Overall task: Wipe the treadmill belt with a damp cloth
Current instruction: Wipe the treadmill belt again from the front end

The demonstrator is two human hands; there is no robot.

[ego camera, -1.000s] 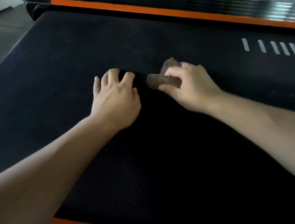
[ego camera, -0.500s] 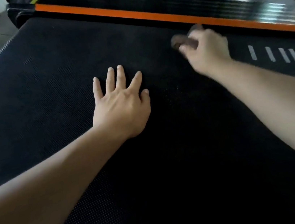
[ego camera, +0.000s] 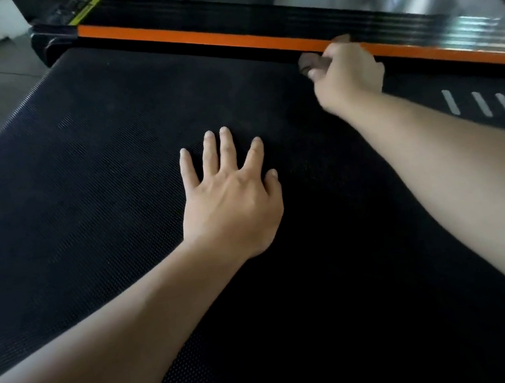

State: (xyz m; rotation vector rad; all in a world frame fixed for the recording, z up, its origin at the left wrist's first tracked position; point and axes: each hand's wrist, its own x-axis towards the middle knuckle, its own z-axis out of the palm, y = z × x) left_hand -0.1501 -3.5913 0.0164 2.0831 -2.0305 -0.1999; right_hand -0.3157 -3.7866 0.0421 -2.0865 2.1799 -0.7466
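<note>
R hand [ego camera: 347, 75] w/ cloth [ego camera: 308, 63] moved up to orange rail [ego camera: 191, 39].

Above the treadmill belt [ego camera: 81, 183], the left hand [ego camera: 230, 201] and right hand [ego camera: 347, 75] are bare. The left forearm [ego camera: 121, 355] and right forearm [ego camera: 469, 177] are unclothed as far as they show. The left fingernails [ego camera: 209, 135] are short and rounded.

A person's left grip [ego camera: 230, 207] lies flat, fingers spread, on a black treadmill belt [ego camera: 97, 180] while the right grip [ego camera: 348, 77] holds a bunched brown cloth [ego camera: 308, 63] at the belt's far edge, just beside an orange rail [ego camera: 190, 36].
</note>
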